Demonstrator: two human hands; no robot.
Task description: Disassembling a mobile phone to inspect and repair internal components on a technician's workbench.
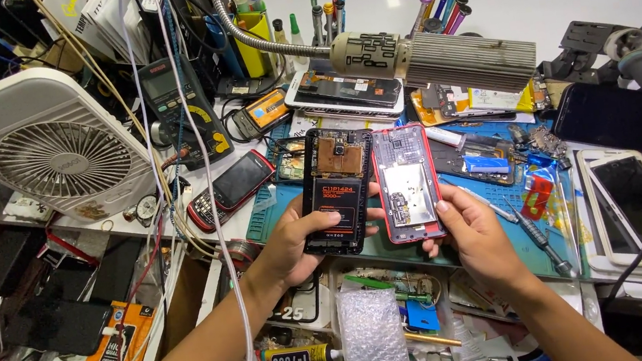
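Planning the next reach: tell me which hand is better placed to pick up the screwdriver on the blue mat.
Right. The right hand is beside the screwdriver; the left hand, holding the black phone, is farther away.

body: two bare forearms enter from the lower edge | sleeves: none in view, arms uncovered up to the frame edge | left hand (296,245): bare, no glove, no ring or watch visible, short nails | right hand (471,235): bare, no glove, no ring or wristband visible, short trimmed nails | markings: none visible
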